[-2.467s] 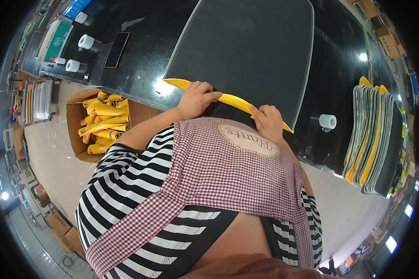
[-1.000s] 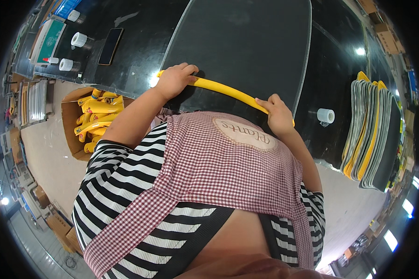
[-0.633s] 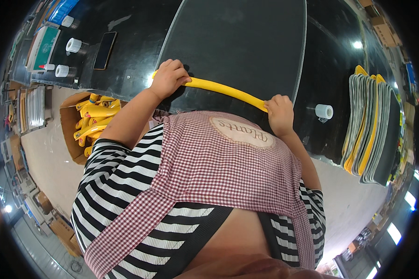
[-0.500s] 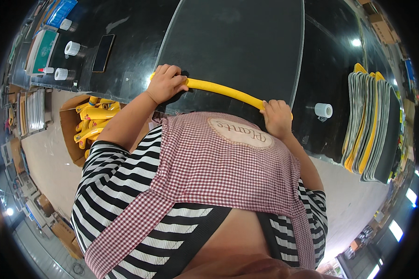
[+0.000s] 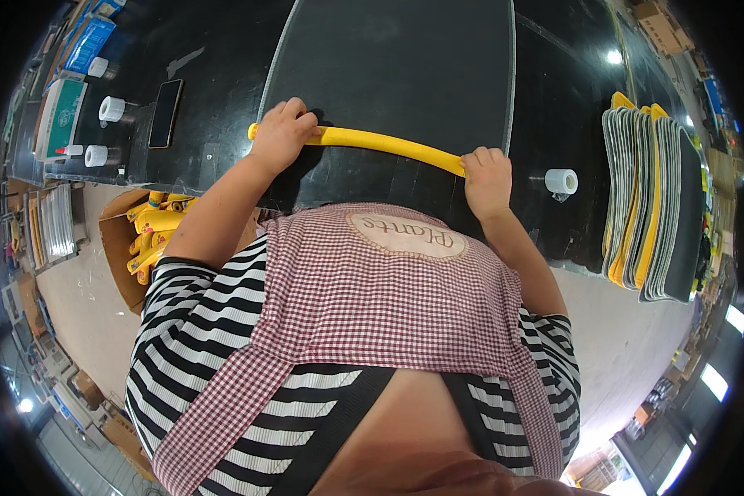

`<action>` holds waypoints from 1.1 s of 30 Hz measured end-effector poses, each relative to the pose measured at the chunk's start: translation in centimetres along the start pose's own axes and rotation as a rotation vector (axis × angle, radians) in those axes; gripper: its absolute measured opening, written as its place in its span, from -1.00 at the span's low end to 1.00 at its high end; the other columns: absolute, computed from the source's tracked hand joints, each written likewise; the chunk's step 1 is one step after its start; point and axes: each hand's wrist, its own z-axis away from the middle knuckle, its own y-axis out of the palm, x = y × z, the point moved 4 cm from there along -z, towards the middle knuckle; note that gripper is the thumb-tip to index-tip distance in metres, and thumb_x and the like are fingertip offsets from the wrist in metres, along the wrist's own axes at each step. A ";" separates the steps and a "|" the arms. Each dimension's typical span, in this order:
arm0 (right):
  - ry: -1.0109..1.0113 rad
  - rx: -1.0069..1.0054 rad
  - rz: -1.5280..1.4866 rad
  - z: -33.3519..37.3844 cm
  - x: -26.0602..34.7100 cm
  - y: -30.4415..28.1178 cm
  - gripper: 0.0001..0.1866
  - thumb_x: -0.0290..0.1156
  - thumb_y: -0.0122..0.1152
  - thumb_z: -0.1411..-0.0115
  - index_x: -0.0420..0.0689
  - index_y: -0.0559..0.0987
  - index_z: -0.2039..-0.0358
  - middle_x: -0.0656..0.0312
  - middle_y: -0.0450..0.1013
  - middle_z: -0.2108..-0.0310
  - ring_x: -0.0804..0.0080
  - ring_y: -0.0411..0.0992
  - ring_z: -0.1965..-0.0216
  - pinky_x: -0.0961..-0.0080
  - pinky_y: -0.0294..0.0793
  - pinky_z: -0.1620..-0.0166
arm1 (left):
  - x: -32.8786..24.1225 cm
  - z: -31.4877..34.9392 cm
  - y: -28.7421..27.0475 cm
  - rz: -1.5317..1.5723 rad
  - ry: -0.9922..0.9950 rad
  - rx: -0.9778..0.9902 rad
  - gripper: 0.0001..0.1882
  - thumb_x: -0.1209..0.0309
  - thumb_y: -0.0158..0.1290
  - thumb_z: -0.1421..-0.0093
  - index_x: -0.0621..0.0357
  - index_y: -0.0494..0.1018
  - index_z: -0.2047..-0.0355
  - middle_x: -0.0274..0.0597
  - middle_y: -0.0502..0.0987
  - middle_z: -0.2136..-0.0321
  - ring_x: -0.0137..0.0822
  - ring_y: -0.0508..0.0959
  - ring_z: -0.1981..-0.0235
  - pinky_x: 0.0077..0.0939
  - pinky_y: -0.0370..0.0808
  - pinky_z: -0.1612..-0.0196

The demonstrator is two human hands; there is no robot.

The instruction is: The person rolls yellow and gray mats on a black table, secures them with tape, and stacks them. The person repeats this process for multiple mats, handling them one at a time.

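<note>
A narrow yellow roll, which looks like the rolled-up near end of a mat, lies across the table before me. Beyond it a long dark mat with pale side edges stretches flat away from me. My left hand grips the roll close to its left end, and a short yellow stub shows past the fingers. At the right end my right hand is closed on it, covering that tip. Both palms face down, and the thumbs' hold underneath is hidden.
A phone and white tape rolls lie on the left, near a green-and-white box. A carton of yellow rolls stands below the table edge. Another tape roll and a stack of folded mats sit right.
Both hands have moved the yellow roll a little farther from my body, the right hand most clearly. The whole view has also shifted slightly.
</note>
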 end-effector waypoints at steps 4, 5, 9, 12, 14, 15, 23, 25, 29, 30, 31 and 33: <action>0.114 0.022 0.007 1.7 1.8 0.5 -0.65 -0.52 0.13 -0.11 -0.15 0.62 0.06 0.15 0.48 0.22 0.12 0.44 0.15 0.15 0.48 0.07 | -1.8 1.2 0.3 -0.123 -0.022 0.017 -0.82 0.35 0.15 -0.24 0.09 0.56 0.16 -0.19 0.47 0.24 -0.09 0.54 0.09 -0.21 0.52 0.03; 0.164 0.099 -0.035 2.6 1.8 1.0 -0.49 -0.47 0.19 -0.18 -0.13 0.55 -0.19 0.00 0.51 0.00 0.02 0.47 -0.06 0.08 0.48 -0.13 | -1.9 1.8 1.0 -0.123 -0.052 0.055 -0.78 0.37 0.15 -0.24 0.10 0.56 0.12 -0.18 0.48 0.23 -0.09 0.54 0.08 -0.20 0.51 0.01; 0.223 0.328 -0.039 5.1 2.6 1.6 -0.17 -0.20 0.36 -0.26 0.03 0.23 -0.49 -0.13 0.04 -0.50 -0.14 0.05 -0.50 -0.06 0.07 -0.49 | -3.5 4.4 1.7 -0.051 -0.076 0.046 -0.36 0.22 0.14 -0.31 0.12 0.31 -0.36 0.14 0.45 -0.16 0.08 0.47 -0.17 -0.02 0.40 -0.25; 0.214 0.222 -0.097 3.4 2.3 1.1 -0.13 -0.04 0.33 -0.26 0.06 0.20 -0.50 -0.13 -0.07 -0.54 -0.14 -0.07 -0.54 -0.22 -0.13 -0.50 | -5.2 4.2 1.4 -0.179 -0.127 0.040 -0.23 0.06 0.17 -0.30 0.02 0.23 -0.44 0.15 0.26 -0.38 0.13 0.23 -0.43 0.10 0.13 -0.45; 0.212 0.228 -0.026 0.7 0.3 1.3 -0.11 0.14 0.27 -0.25 0.05 0.23 -0.49 -0.15 -0.04 -0.53 -0.14 -0.12 -0.56 -0.37 -0.30 -0.47 | -3.7 2.2 2.5 -0.070 -0.166 0.046 -0.12 -0.11 0.12 -0.30 -0.08 0.13 -0.51 0.10 0.05 -0.51 0.11 -0.01 -0.54 0.25 -0.19 -0.51; 0.237 0.237 0.007 -1.3 -0.8 1.7 -0.14 0.14 0.23 -0.28 0.07 0.24 -0.49 -0.14 -0.05 -0.54 -0.13 -0.13 -0.56 -0.37 -0.29 -0.47 | -2.7 0.2 2.5 -0.096 -0.162 0.014 -0.14 -0.14 0.08 -0.31 -0.10 0.12 -0.51 0.07 0.04 -0.52 0.11 -0.01 -0.54 0.27 -0.19 -0.51; 0.171 -0.115 0.068 -12.7 -8.8 3.4 -0.61 -0.20 0.25 -0.32 0.01 0.60 -0.13 0.15 0.53 -0.04 0.10 0.45 -0.10 0.22 0.48 -0.14 | 1.7 -15.9 1.8 -0.166 -0.340 0.197 -0.18 -0.27 -0.07 -0.37 -0.29 0.09 -0.53 -0.01 -0.08 -0.56 0.03 -0.18 -0.59 0.36 -0.27 -0.49; 0.273 -0.075 0.019 -11.8 -7.0 4.0 -0.80 -0.34 0.18 -0.33 -0.03 0.62 0.07 0.19 0.56 0.22 0.08 0.51 0.15 0.15 0.53 0.05 | 2.5 -16.8 2.1 -0.126 -0.343 0.228 -0.18 -0.25 -0.05 -0.37 -0.24 0.12 -0.52 0.01 -0.08 -0.56 0.03 -0.18 -0.59 0.28 -0.24 -0.51; 0.151 -0.056 0.106 -7.1 -3.4 3.9 -0.51 -0.29 0.25 -0.31 -0.13 0.51 -0.22 0.05 0.48 -0.18 0.03 0.38 -0.28 0.00 0.26 -0.38 | 3.0 -16.0 2.3 -0.089 -0.235 -0.010 -0.41 -0.05 0.04 -0.39 -0.07 0.43 -0.32 0.04 0.25 -0.42 0.06 0.13 -0.49 -0.01 0.11 -0.48; 0.162 -0.040 0.081 -7.0 -3.2 3.9 -0.45 -0.25 0.26 -0.30 -0.12 0.46 -0.27 0.06 0.43 -0.24 0.04 0.32 -0.33 -0.03 0.15 -0.42 | 2.9 -15.9 2.2 -0.051 -0.194 -0.034 -0.50 0.02 0.06 -0.37 -0.05 0.48 -0.22 0.00 0.36 -0.30 0.05 0.26 -0.38 -0.05 0.23 -0.37; 0.173 -0.025 0.056 -6.9 -3.1 4.1 -0.39 -0.22 0.28 -0.30 -0.11 0.41 -0.32 0.06 0.37 -0.30 0.06 0.25 -0.39 -0.06 0.05 -0.46 | 2.9 -15.9 2.0 -0.013 -0.152 -0.058 -0.59 0.08 0.09 -0.36 -0.03 0.54 -0.11 -0.04 0.47 -0.17 0.04 0.39 -0.26 -0.08 0.34 -0.27; 0.201 0.034 0.043 -6.9 -3.8 5.1 -0.25 -0.11 0.29 -0.29 -0.09 0.30 -0.41 0.08 0.24 -0.43 0.10 0.09 -0.50 -0.10 -0.18 -0.53 | 2.1 -14.7 1.7 0.091 -0.063 -0.290 -0.85 0.27 0.13 -0.31 0.01 0.58 0.21 -0.22 0.59 0.28 -0.02 0.61 0.19 -0.17 0.54 0.12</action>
